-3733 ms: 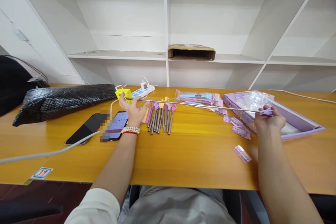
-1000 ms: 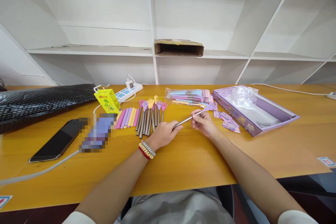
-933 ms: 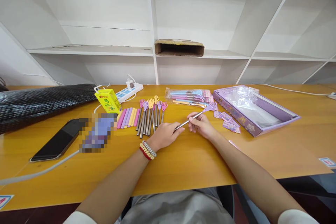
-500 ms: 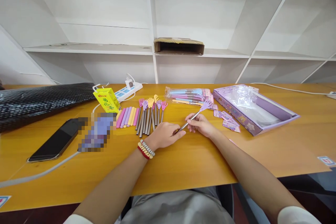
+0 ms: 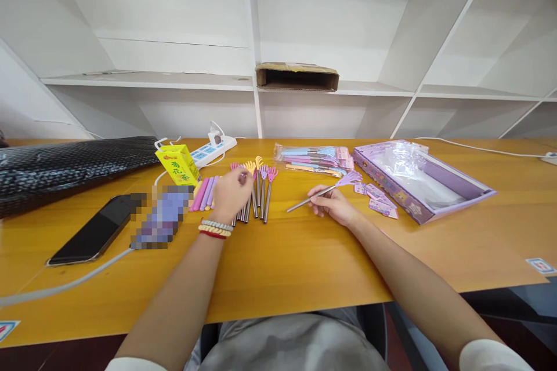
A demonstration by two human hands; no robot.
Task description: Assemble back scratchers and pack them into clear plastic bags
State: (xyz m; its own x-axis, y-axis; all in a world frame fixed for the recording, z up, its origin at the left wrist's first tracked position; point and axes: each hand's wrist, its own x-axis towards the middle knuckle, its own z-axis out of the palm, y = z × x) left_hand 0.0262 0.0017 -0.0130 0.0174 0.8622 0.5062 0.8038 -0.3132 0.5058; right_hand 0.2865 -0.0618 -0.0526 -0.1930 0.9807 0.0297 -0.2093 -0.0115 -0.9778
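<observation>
My right hand (image 5: pixel 331 205) holds a metal rod with a purple claw-shaped head (image 5: pixel 349 178) between thumb and fingers; the head points right and the bare end points left. Over the left part of a row of metal rods with claw heads (image 5: pixel 266 197) is my left hand (image 5: pixel 231 192), bracelets at its wrist. Its fingers are bent down and mostly hidden, so what they touch does not show. Pink, purple and yellow sticks (image 5: pixel 203 193) lie just left of that hand, partly covered by it.
Bagged claw rods (image 5: pixel 311 156) lie at the back, beside an open purple box (image 5: pixel 418 185) and small cards (image 5: pixel 382 203). On the left are a yellow drink carton (image 5: pixel 177 165), a power strip (image 5: pixel 213 152), a black phone (image 5: pixel 93 232) and a cable. White shelves (image 5: pixel 174 80) stand behind.
My left hand has left the rod in my right hand and moved left and back to the row of claw rods. The held rod now lies flatter, its head further right.
</observation>
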